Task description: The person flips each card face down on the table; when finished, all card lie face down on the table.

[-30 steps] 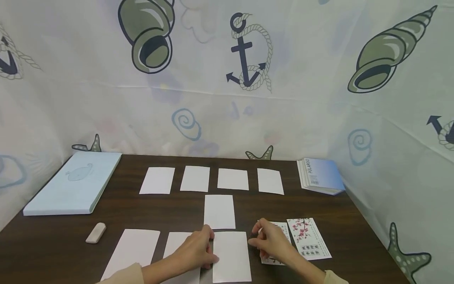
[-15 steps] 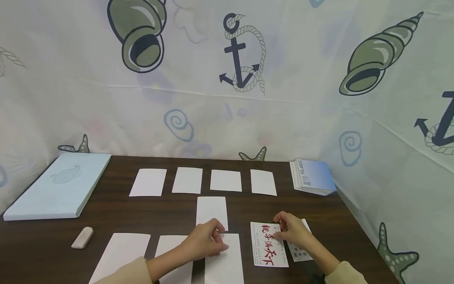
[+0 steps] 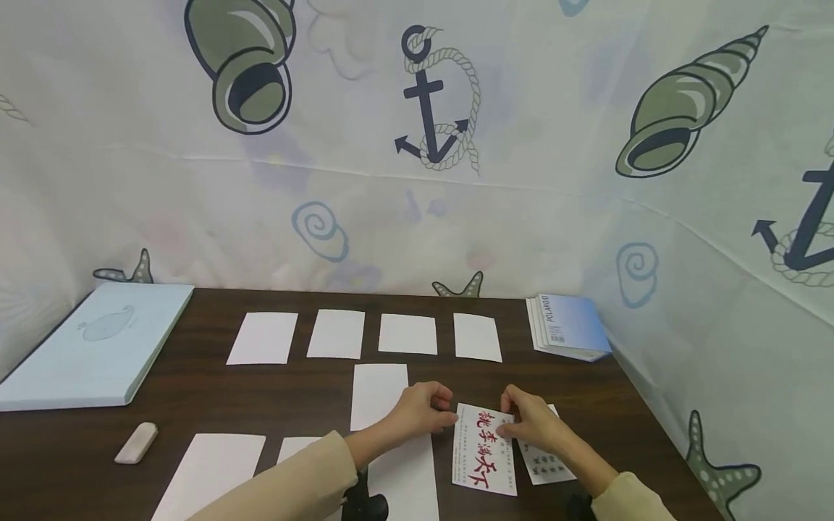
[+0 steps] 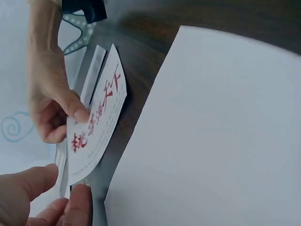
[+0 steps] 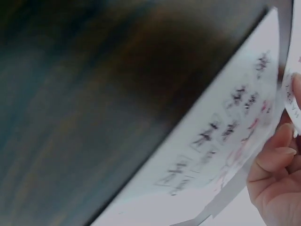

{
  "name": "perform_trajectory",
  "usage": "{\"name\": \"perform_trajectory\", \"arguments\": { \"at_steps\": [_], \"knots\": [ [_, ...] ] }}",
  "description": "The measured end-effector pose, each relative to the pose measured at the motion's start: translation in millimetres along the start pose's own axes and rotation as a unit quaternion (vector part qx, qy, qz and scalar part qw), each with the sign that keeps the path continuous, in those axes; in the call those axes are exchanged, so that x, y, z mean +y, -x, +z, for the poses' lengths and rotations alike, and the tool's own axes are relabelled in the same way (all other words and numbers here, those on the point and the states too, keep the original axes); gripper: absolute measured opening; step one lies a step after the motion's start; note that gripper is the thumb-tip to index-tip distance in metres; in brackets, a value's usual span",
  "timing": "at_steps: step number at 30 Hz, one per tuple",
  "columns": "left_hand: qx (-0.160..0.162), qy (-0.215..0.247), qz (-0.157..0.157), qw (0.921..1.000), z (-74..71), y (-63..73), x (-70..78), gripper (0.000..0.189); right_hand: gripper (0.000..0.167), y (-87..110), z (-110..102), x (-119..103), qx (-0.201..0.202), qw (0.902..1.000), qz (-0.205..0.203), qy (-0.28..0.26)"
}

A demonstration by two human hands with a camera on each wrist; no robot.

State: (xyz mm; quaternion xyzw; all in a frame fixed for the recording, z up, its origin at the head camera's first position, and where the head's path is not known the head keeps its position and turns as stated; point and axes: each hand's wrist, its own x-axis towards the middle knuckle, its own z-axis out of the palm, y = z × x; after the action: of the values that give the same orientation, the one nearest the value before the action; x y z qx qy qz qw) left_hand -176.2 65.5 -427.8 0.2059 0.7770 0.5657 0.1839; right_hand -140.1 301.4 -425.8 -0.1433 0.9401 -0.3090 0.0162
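Note:
My right hand pinches a white card with red Chinese characters by its upper right edge, the card raised and tilted. At the card's left edge is my left hand; in the left wrist view its parted thumb and fingers are close to the card's end, and contact is unclear. Partly behind the held card, a second card with plum-blossom print and dark characters lies on the table. Under my left forearm lies a blank white sheet, partly covered.
Several blank white cards form a back row, with another blank card in front. A blue POLAROID booklet stack lies at back right. A pale blue box and white eraser are at left on the dark table.
My right hand moved right and took hold of the left printed card, turning its red-character side into view. My left hand moved right from the blank sheet to the card. The head view shifted right.

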Motion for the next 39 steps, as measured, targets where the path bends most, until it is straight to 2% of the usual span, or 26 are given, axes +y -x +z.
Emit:
{"name": "perform_trajectory", "arguments": {
  "at_steps": [3, 5, 10, 14, 18, 21, 24, 26, 28, 31, 34, 39],
  "knots": [
    [0.001, -0.010, 0.003, 0.9999, 3.2, -4.7, -2.0, 0.024, 0.034, -0.1, 1.6, 0.3, -0.002, 1.0000, 0.009, -0.002],
    [0.003, -0.018, 0.009, 0.9998, 4.6, -5.9, -2.1, 0.020, 0.033, -0.5, 2.6, -0.7, -0.003, 0.9996, 0.029, -0.008],
    [0.019, -0.031, 0.032, 0.9988, 7.4, -7.0, -1.8, 0.011, 0.032, 0.2, 3.6, -1.3, -0.004, 0.9983, 0.046, -0.035],
    [0.030, -0.025, 0.030, 0.9988, 9.8, -6.5, -3.4, 0.007, 0.031, 1.3, 5.1, -3.0, 0.000, 0.9977, 0.050, -0.046],
    [0.036, -0.009, 0.017, 0.9992, 9.2, -4.9, -4.8, 0.005, 0.030, 4.3, 11.7, -13.0, 0.052, 0.9962, 0.064, -0.029],
    [0.038, -0.002, 0.016, 0.9992, 6.6, -5.0, -4.9, 0.004, 0.030, 7.8, 18.3, -26.3, 0.109, 0.9920, 0.062, -0.007],
    [0.041, -0.001, 0.017, 0.9990, 3.2, -6.0, -4.4, 0.004, 0.032, 9.3, 21.7, -40.0, 0.171, 0.9845, 0.037, 0.007],
    [0.041, 0.002, 0.018, 0.9990, 1.3, -6.3, -3.5, 0.005, 0.030, 9.2, 22.7, -48.1, 0.196, 0.9802, 0.025, -0.004],
    [0.045, 0.001, 0.021, 0.9988, -0.1, -6.7, -2.5, 0.005, 0.026, 9.3, 24.0, -55.2, 0.183, 0.9824, 0.014, -0.031],
    [0.049, 0.005, 0.028, 0.9984, -1.0, -6.8, 0.5, 0.005, 0.022, 11.4, 29.4, -64.3, 0.110, 0.9898, 0.002, -0.091],
    [0.050, 0.010, 0.035, 0.9981, -0.1, -7.0, 4.4, 0.005, 0.031, 13.5, 36.7, -70.0, 0.056, 0.9919, 0.000, -0.114],
    [0.038, 0.031, 0.032, 0.9983, 4.0, -6.3, 10.0, 0.006, 0.032, 14.9, 41.2, -72.0, 0.067, 0.9928, 0.013, -0.098]
  ]
}}
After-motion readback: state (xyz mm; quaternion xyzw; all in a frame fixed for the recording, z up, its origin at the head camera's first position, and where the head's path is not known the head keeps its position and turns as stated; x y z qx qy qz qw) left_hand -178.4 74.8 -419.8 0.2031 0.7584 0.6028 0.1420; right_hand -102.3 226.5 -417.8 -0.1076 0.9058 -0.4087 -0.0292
